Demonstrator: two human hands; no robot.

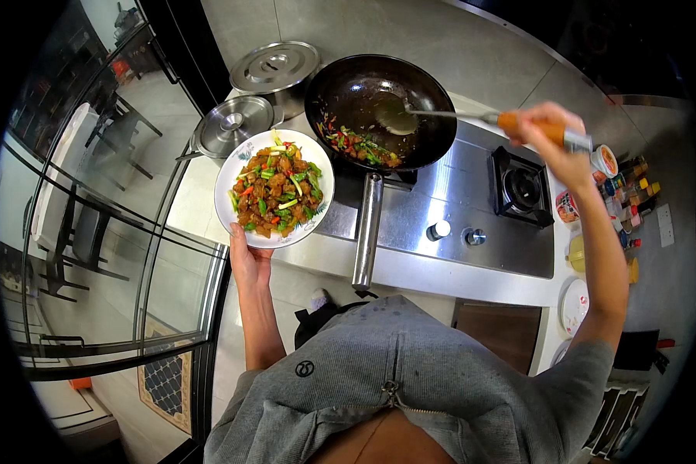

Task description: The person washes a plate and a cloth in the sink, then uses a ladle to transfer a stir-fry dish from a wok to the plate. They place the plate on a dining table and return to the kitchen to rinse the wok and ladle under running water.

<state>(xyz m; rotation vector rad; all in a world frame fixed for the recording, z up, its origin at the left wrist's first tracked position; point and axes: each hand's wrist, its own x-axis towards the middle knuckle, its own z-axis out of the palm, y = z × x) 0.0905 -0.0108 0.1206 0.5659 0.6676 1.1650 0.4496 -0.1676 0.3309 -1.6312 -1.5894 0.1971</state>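
Observation:
My left hand (249,255) grips the near rim of a white plate (225,200) with a leaf pattern. Heaped on it is a stir-fry (278,188) of browned chunks, green pepper, scallion and red chili. My right hand (548,133) is closed around the orange-brown handle of a metal wok spatula (452,114). The spatula's broad head lies inside a dark wok (377,75), against its inner wall. More of the food (356,145) sits low in the wok, on the side nearest me. The wok's steel handle (368,232) points toward my body.
Two lidded steel pots (275,66) (235,122) stand left of the wok. A second gas burner (521,187) is on the right of the steel cooktop (464,203), with two knobs at its front. Bottles and tubs (626,185) line the right side. Left is a glass door (110,232) with dark framing.

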